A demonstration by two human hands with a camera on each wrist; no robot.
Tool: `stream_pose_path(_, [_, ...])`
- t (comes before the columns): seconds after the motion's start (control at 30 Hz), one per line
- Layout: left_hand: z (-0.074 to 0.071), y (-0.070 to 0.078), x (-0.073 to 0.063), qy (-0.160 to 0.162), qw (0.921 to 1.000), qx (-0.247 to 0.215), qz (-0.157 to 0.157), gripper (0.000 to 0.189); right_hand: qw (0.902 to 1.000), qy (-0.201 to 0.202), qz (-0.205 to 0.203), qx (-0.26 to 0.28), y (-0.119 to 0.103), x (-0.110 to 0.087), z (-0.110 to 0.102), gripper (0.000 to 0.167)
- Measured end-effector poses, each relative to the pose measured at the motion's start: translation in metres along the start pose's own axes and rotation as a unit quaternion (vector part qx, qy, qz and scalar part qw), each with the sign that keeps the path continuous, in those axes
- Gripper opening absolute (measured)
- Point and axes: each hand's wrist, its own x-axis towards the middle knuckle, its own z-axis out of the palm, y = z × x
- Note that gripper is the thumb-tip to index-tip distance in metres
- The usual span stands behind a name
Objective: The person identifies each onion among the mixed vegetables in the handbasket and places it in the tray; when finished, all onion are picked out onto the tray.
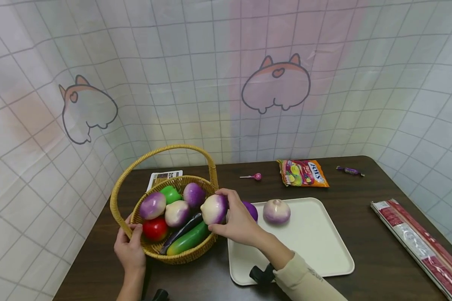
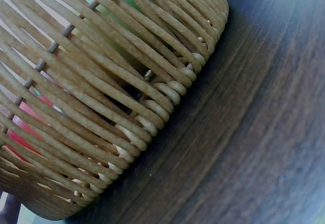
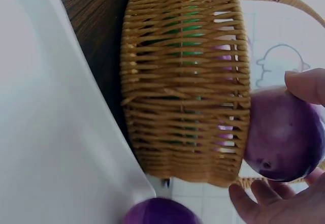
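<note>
My right hand point(image 1: 241, 221) grips a purple-and-white turnip point(image 1: 214, 209) at the right rim of a wicker basket point(image 1: 184, 256). In the right wrist view the turnip's purple side point(image 3: 284, 132) shows between thumb and fingers, beside the basket rim. My left hand point(image 1: 129, 246) holds the basket's left side near the foot of its handle. Inside the basket lie a red tomato point(image 1: 155, 228), a green pepper point(image 1: 171, 194), a dark eggplant point(image 1: 182, 233), a green cucumber point(image 1: 188, 239) and several purple or purple-and-white round vegetables, including a turnip point(image 1: 177, 213).
Right of the basket, a white tray point(image 1: 316, 242) bears a pale purple turnip point(image 1: 276, 211) and a purple vegetable point(image 1: 251, 210), partly hidden by my hand. Behind are a lollipop point(image 1: 257, 176), a candy bag point(image 1: 303, 173) and a wrapped sweet point(image 1: 350, 171). A long red package point(image 1: 418, 246) lies far right.
</note>
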Motion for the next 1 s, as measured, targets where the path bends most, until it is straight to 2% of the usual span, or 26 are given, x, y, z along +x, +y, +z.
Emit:
stream_pose_path(0.23, [0.001, 0.000, 0.001, 0.001, 1.0000, -0.003, -0.001, 0.017, 0.9996, 0.002, -0.028, 0.008, 0.006, -0.011, -0.016, 0.086])
stream_pose_path(0.4, [0.001, 0.000, 0.001, 0.005, 1.0000, -0.005, -0.005, 0.019, 0.9997, 0.017, -0.017, 0.010, 0.014, -0.022, -0.025, 0.081])
stream_pose_path(0.7, [0.001, 0.000, 0.001, 0.006, 0.9998, -0.012, -0.012, 0.017, 0.9961, 0.086, -0.007, 0.017, 0.032, -0.047, -0.046, 0.081])
stream_pose_path(0.8, [0.001, 0.000, 0.001, 0.006, 0.9998, -0.011, -0.015, 0.017, 0.9931, 0.114, -0.002, 0.026, 0.042, -0.057, -0.054, 0.082])
stream_pose_path(1.0, [0.001, 0.000, 0.001, 0.003, 0.9997, -0.015, -0.016, 0.018, 0.9859, 0.167, 0.010, 0.009, 0.064, -0.073, -0.068, 0.081])
